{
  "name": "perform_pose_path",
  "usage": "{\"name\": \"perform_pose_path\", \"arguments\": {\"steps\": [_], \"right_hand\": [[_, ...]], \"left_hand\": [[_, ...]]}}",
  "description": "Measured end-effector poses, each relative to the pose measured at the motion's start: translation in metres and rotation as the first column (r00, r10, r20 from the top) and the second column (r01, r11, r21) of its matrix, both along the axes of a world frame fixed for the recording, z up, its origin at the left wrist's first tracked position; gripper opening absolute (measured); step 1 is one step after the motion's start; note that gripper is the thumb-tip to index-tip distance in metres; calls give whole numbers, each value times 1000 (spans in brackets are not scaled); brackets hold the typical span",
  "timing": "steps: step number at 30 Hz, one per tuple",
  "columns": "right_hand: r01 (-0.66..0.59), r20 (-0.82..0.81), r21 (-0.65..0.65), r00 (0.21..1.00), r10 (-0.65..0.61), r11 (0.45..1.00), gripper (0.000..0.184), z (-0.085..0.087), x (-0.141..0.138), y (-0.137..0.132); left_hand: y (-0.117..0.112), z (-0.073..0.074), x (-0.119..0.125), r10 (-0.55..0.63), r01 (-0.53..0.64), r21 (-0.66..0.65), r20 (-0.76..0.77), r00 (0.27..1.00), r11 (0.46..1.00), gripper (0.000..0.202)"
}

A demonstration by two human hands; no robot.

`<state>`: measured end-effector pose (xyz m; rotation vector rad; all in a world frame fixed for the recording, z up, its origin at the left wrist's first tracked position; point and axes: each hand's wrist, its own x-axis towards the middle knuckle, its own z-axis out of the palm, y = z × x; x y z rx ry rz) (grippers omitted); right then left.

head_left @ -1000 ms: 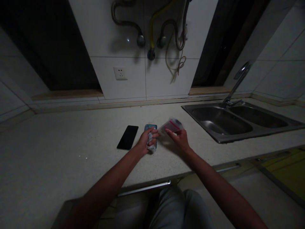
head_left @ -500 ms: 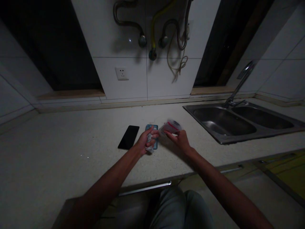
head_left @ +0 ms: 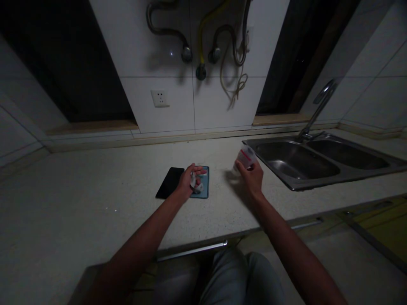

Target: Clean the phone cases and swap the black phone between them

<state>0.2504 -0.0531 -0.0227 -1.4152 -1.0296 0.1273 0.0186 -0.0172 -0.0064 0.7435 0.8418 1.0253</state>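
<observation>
My left hand (head_left: pixel 188 180) rests over a blue phone case (head_left: pixel 202 189) on the pale countertop (head_left: pixel 95 186), its fingers curled round a small crumpled white wrapper (head_left: pixel 195 183). A black phone (head_left: pixel 169 188) lies flat just left of that hand. My right hand (head_left: pixel 252 176) is further right, near the sink's left edge, pinching a clear plastic packet with a red stripe (head_left: pixel 244 158) held a little above the counter.
A steel double sink (head_left: pixel 295 163) with a tall tap (head_left: pixel 318 110) fills the right of the counter. Hoses and pipes (head_left: pixel 216 46) hang on the tiled wall above a socket (head_left: pixel 160 98). My knees show below the counter's front edge.
My right hand has carried the clear packet to the right, away from the left hand and toward the sink. The left hand has shifted slightly left and lower onto the blue case.
</observation>
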Motion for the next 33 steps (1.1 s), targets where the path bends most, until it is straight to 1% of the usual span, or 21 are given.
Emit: {"name": "perform_pose_path", "arguments": {"steps": [2, 4, 6, 8, 9, 11, 13, 14, 16, 17, 18, 19, 20, 21, 22, 23, 24, 26, 28, 30, 33], "right_hand": [[62, -27, -45, 998, -63, 997, 44, -1, 13, 3], [96, -29, -106, 995, -100, 990, 41, -4, 24, 4], [93, -7, -162, 995, -95, 982, 38, -8, 30, 6], [67, 7, -190, 998, -67, 980, 37, -13, 32, 8], [51, 4, -193, 999, -51, 980, 37, -15, 33, 9], [29, -3, -176, 1000, -30, 984, 37, -18, 33, 11], [75, 24, -90, 997, -73, 993, 42, -17, 33, 11], [128, 48, -14, 991, -127, 992, 47, -14, 32, 9], [258, 85, 186, 957, -277, 948, 56, -8, 26, 2], [303, 92, 282, 936, -339, 911, 56, -4, 21, -2], [306, 97, 358, 927, -362, 882, 50, -1, 15, -6], [240, 138, 394, 939, -315, 887, 43, 1, 7, -10], [118, 203, 376, 957, -206, 919, 36, 3, -2, -13], [-51, 285, 299, 958, -39, 953, 30, 4, -13, -14], [-244, 347, 159, 921, 177, 957, 28, 4, -23, -13], [-394, 337, 18, 868, 366, 919, 32, 3, -34, -11], [-493, 267, -91, 825, 498, 865, 40, 2, -44, -7], [-557, 92, -206, 807, 583, 805, 52, -2, -61, 5], [-629, -15, -269, 760, 650, 729, 53, -4, -72, 17], [-691, -66, -256, 710, 701, 675, 43, -5, -77, 27], [-748, -167, -196, 662, 730, 634, 23, -3, -77, 35]], "left_hand": [[5, -1, -1, 79, -77, -46, 49, 996, 996, 30], [8, -1, -1, 126, -119, -79, 92, 988, 990, 26], [10, -2, 0, 151, -142, -86, 114, 982, 986, 19], [11, -5, 1, 164, -160, -48, 117, 979, 986, 13], [11, -6, 1, 171, -170, -19, 113, 979, 985, 14], [12, -10, 1, 186, -189, 29, 94, 978, 982, 27], [12, -12, 0, 196, -199, 43, 66, 978, 979, 43], [11, -13, 0, 197, -199, 40, 52, 979, 979, 49], [10, -13, 0, 192, -193, 42, 42, 981, 980, 58], [9, -13, 1, 182, -185, 48, 43, 982, 982, 60], [8, -12, 1, 169, -171, 58, 44, 985, 984, 61], [6, -11, 1, 152, -155, 68, 42, 987, 986, 61], [5, -10, 2, 133, -136, 79, 41, 990, 988, 60], [3, -8, 2, 113, -116, 88, 40, 993, 989, 58], [2, -7, 3, 95, -99, 96, 43, 995, 990, 57], [1, -6, 3, 80, -85, 105, 50, 996, 991, 56], [1, -6, 4, 70, -76, 115, 57, 996, 990, 56], [0, -5, 4, 62, -70, 132, 62, 996, 989, 54], [1, -7, 4, 49, -56, 152, 52, 997, 987, 52], [2, -8, 4, 23, -30, 194, 36, 999, 981, 51], [3, -10, 6, -3, 8, 311, -15, 1000, 950, 53]]}}
